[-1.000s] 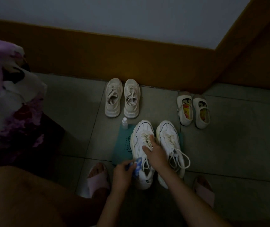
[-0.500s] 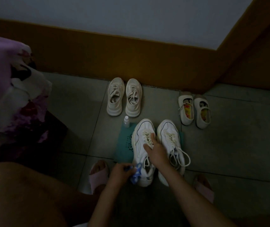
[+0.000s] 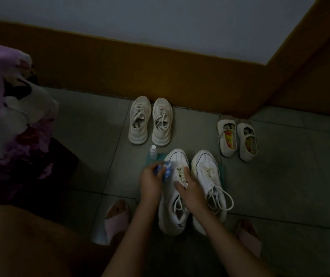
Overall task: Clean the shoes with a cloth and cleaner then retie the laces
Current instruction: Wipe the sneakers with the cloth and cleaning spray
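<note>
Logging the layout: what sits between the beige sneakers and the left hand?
A small clear bottle stands there, at the green mat's edge; head view shows it.

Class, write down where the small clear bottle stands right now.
In the head view the bottle stands left of centre, between the beige sneakers and the left hand.

Hands holding blue cloth, white sneaker

single head-worn wide-angle camera, pitched forward and down at the floor; left hand and right hand lie close below it; far wall dim, possibly distorted.
</note>
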A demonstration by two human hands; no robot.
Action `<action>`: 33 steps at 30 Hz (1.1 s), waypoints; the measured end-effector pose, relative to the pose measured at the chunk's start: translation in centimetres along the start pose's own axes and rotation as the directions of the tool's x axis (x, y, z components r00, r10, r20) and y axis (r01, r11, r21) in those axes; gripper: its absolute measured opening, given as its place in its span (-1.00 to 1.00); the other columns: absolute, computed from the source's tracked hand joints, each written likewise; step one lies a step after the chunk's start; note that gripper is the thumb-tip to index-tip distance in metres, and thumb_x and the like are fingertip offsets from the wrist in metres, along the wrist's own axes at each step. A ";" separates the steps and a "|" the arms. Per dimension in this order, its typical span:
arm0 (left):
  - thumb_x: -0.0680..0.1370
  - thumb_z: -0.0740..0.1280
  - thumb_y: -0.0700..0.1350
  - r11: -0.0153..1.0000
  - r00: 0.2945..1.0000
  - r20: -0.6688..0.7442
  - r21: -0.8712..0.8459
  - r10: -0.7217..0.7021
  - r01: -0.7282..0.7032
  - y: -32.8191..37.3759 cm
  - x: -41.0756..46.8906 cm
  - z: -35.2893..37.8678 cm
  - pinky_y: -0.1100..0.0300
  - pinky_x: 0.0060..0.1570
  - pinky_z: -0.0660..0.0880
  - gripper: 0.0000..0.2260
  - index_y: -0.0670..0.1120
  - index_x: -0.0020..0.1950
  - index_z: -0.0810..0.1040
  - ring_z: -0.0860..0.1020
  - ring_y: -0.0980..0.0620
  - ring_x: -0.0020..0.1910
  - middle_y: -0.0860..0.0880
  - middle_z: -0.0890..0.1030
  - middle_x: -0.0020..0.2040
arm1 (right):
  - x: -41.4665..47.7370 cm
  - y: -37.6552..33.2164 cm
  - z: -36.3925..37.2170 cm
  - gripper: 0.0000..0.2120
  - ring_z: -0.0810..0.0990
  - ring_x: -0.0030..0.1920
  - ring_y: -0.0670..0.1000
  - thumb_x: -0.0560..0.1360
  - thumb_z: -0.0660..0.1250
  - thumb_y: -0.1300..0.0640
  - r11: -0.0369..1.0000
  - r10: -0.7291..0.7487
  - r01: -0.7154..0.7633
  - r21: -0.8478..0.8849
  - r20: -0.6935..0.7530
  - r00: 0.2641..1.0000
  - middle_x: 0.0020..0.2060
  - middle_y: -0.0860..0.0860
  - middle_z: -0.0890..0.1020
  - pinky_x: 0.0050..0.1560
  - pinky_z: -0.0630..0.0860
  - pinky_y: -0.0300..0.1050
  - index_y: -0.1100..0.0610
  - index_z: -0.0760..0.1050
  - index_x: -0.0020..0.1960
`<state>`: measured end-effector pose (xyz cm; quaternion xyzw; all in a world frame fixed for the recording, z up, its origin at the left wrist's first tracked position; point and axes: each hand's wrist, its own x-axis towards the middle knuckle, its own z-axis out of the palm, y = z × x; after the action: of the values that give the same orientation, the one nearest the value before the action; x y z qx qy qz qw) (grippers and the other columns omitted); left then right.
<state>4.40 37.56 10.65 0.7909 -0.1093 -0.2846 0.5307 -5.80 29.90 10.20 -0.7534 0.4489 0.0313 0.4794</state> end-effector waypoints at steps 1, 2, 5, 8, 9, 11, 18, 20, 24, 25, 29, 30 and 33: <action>0.53 0.31 -0.21 0.997 0.998 -0.004 0.025 0.067 -0.067 1.2 0.9 0.7 0.36 -0.22 0.43 -0.91 -0.15 -0.03 0.60 0.52 0.13 -0.22 0.00 0.58 -0.21 | 0.0 0.1 -0.1 -0.42 0.31 0.41 0.08 0.57 0.24 0.10 1.000 -0.013 0.013 0.017 0.002 1.000 0.43 0.08 0.31 0.30 0.24 -0.19 0.06 0.06 0.51; 0.52 0.31 -0.22 0.991 0.993 0.004 0.052 0.121 -0.121 2.1 1.9 1.3 0.28 -0.17 0.43 -0.88 -0.19 -0.01 0.61 0.52 0.10 -0.19 -0.02 0.58 -0.19 | -0.1 0.2 -0.1 -0.42 0.31 0.41 0.07 0.57 0.24 0.10 0.999 -0.021 0.021 0.028 -0.004 1.000 0.43 0.06 0.31 0.27 0.23 -0.23 0.05 0.07 0.50; 0.52 0.30 -0.24 0.963 0.971 0.100 0.137 0.219 -0.231 3.5 5.0 3.0 0.24 -0.06 0.38 -0.83 -0.21 0.07 0.61 0.55 0.01 -0.06 -0.09 0.61 -0.07 | 0.0 0.5 0.2 -0.41 0.28 0.43 0.03 0.56 0.23 -0.01 0.998 0.000 0.002 0.057 -0.019 1.000 0.44 0.01 0.29 0.28 0.18 -0.27 0.01 0.07 0.51; 0.52 0.30 -0.24 0.925 0.956 0.150 0.252 0.254 -0.285 3.5 7.8 3.7 0.30 -0.03 0.34 -0.80 -0.20 0.11 0.60 0.56 -0.10 0.05 -0.19 0.59 0.06 | 0.4 1.0 1.2 -0.38 0.16 0.47 -0.01 0.53 0.06 -0.24 0.992 -0.008 0.001 -0.126 -0.052 0.999 0.49 -0.03 0.15 0.36 0.05 -0.28 -0.10 -0.04 0.51; 0.51 0.30 -0.26 0.916 0.954 0.151 0.275 0.259 -0.292 3.4 8.4 3.9 0.35 -0.05 0.31 -0.80 -0.22 0.11 0.60 0.55 -0.12 0.06 -0.20 0.58 0.07 | 0.4 0.9 1.3 -0.38 0.12 0.49 -0.01 0.54 0.06 -0.24 0.982 -0.013 -0.003 -0.187 -0.083 0.996 0.51 -0.04 0.11 0.37 0.02 -0.28 -0.08 -0.05 0.52; 0.51 0.30 -0.28 0.899 0.952 0.172 0.320 0.254 -0.298 3.1 9.2 4.1 0.42 -0.11 0.23 -0.78 -0.25 0.13 0.59 0.53 -0.14 0.06 -0.23 0.55 0.09 | 0.5 1.0 1.5 -0.37 0.07 0.50 -0.01 0.57 0.12 -0.15 0.990 -0.005 -0.014 -0.144 -0.135 0.991 0.51 -0.03 0.09 0.38 0.03 -0.28 -0.02 -0.06 0.53; 0.53 0.24 -0.33 0.869 0.925 0.278 0.351 0.258 -0.348 1.9 9.6 5.3 0.48 -0.17 0.25 -0.80 -0.33 0.10 0.57 0.51 -0.16 -0.03 -0.30 0.49 0.04 | 0.7 1.5 1.6 -0.39 0.12 0.47 -0.05 0.56 0.13 -0.16 0.992 -0.037 0.023 -0.123 -0.112 0.993 0.48 -0.07 0.18 0.37 0.01 -0.30 -0.04 0.00 0.52; 0.55 0.21 -0.36 0.873 0.927 0.279 0.349 0.250 -0.341 1.7 9.4 5.1 0.53 -0.20 0.32 -0.80 -0.39 0.10 0.54 0.47 -0.07 -0.10 -0.24 0.44 -0.02 | 0.6 1.4 1.4 -0.40 0.11 0.47 -0.06 0.57 0.13 -0.14 0.993 -0.035 0.018 -0.115 -0.147 0.989 0.49 -0.04 0.17 0.32 -0.03 -0.40 -0.06 -0.02 0.52; 0.54 0.21 -0.36 0.880 0.935 0.248 0.343 0.252 -0.328 1.2 9.0 4.8 0.63 -0.22 0.26 -0.79 -0.35 0.12 0.55 0.46 -0.04 -0.08 -0.27 0.47 0.04 | 0.5 1.0 1.4 -0.42 0.09 0.46 -0.07 0.59 0.11 -0.11 0.989 -0.024 0.002 -0.150 -0.146 0.989 0.47 -0.04 0.19 0.06 -0.22 -0.62 -0.04 -0.04 0.52; 0.54 0.22 -0.34 0.889 0.941 0.237 0.333 0.243 -0.313 1.1 8.9 4.7 0.58 -0.19 0.26 -0.79 -0.32 0.12 0.56 0.49 -0.07 -0.04 -0.28 0.48 0.07 | 0.5 0.9 1.4 -0.42 0.10 0.46 -0.06 0.60 0.11 -0.09 0.989 -0.022 0.001 -0.149 -0.142 0.990 0.47 -0.03 0.19 0.06 -0.19 -0.61 -0.05 -0.06 0.53; 0.54 0.24 -0.28 0.907 0.962 0.153 0.327 0.226 -0.265 0.3 8.0 4.9 0.35 -0.06 0.25 -0.79 -0.25 0.12 0.58 0.52 -0.17 0.04 -0.26 0.52 0.10 | 1.1 1.3 1.9 -0.46 0.16 0.45 -0.03 0.56 0.00 -0.26 0.990 0.006 -0.024 -0.139 -0.132 0.991 0.42 -0.03 0.24 0.25 -0.01 -0.45 -0.29 -0.14 0.47; 0.54 0.24 -0.28 0.915 0.968 0.122 0.318 0.220 -0.248 0.2 7.5 4.9 0.34 -0.05 0.26 -0.80 -0.25 0.11 0.58 0.52 -0.16 0.04 -0.26 0.52 0.09 | 1.0 1.2 2.0 -0.46 0.16 0.45 -0.05 0.58 0.05 -0.18 0.986 0.018 -0.037 -0.163 -0.118 0.993 0.44 -0.05 0.22 0.26 -0.02 -0.42 -0.21 -0.09 0.49; 0.53 0.23 -0.30 0.939 0.981 0.029 0.286 0.190 -0.190 -0.3 5.9 5.0 0.35 -0.04 0.25 -0.80 -0.27 0.10 0.57 0.50 -0.13 0.03 -0.24 0.50 0.09 | 0.6 1.0 1.3 -0.43 0.12 0.47 -0.05 0.60 0.11 -0.05 0.986 0.005 -0.023 -0.164 -0.107 0.994 0.48 -0.04 0.17 0.21 -0.08 -0.46 -0.05 -0.05 0.53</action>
<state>6.38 30.96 7.04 0.8451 -0.2255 -0.2135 0.4351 -5.65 30.39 8.54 -0.7879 0.4749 0.0313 0.3908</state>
